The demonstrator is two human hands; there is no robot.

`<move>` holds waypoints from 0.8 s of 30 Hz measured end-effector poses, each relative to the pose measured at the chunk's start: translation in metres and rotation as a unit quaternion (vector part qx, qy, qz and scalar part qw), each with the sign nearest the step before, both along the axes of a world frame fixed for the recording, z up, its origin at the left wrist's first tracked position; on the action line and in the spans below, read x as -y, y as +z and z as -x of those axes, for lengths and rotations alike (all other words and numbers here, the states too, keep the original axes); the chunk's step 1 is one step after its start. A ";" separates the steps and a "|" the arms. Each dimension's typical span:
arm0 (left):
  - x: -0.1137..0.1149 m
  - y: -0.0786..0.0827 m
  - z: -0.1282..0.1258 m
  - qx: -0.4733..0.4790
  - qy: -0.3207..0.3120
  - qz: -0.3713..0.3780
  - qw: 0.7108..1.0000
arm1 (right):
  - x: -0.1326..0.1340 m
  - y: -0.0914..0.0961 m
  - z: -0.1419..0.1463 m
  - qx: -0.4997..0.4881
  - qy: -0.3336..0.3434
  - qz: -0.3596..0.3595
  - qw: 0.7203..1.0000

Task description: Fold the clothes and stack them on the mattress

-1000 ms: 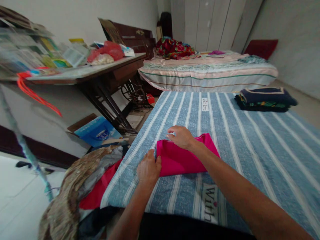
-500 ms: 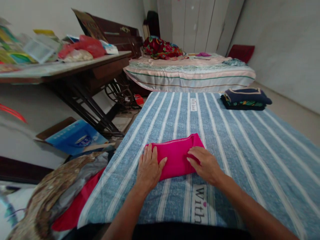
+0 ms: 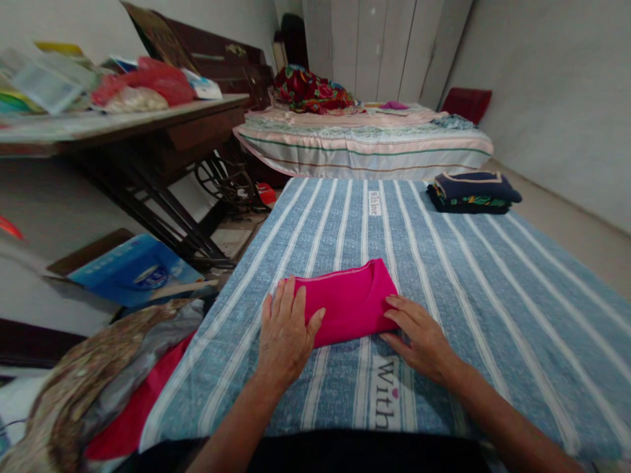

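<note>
A folded pink cloth [image 3: 348, 301] lies on a blue-and-white striped sheet [image 3: 444, 276] spread in front of me. My left hand [image 3: 283, 335] rests flat on the cloth's left end, fingers stretched out. My right hand [image 3: 419, 335] lies at the cloth's right near corner, fingers extended and touching its edge. Neither hand grips anything.
A stack of dark folded clothes [image 3: 470, 190] sits at the sheet's far right. A heap of unfolded clothes [image 3: 98, 387] lies at the near left. A sewing-machine table [image 3: 148, 131] with clutter stands left, a blue box [image 3: 131, 269] below it. A bed [image 3: 365, 138] stands behind.
My right hand came off the cloth's far edge and settled at its right near corner. My left hand opened flat on the left end. The view shifted left.
</note>
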State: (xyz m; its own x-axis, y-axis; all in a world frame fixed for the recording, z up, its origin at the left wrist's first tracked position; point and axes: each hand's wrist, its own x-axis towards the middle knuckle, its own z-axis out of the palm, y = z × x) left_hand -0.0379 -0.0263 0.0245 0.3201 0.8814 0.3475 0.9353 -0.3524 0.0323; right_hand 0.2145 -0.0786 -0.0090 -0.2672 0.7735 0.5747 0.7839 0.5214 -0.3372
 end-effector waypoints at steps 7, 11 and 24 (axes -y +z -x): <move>0.005 -0.013 -0.003 -0.043 -0.108 0.124 0.985 | -0.006 -0.008 0.003 0.125 -0.005 -0.006 0.992; 0.001 -0.015 0.001 -0.051 -0.110 0.156 0.980 | -0.012 -0.014 -0.012 0.147 0.017 -0.023 0.989; 0.001 -0.009 -0.001 -0.071 -0.106 0.162 0.978 | -0.010 -0.010 -0.026 0.163 -0.032 -0.003 0.986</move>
State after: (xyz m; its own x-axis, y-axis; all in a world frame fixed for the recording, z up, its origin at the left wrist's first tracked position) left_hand -0.0373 -0.0269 0.0158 0.5328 0.8463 -0.0004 0.8452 -0.5321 0.0499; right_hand 0.2407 -0.0684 -0.0189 -0.3896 0.7916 0.4707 0.8810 0.4692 -0.0598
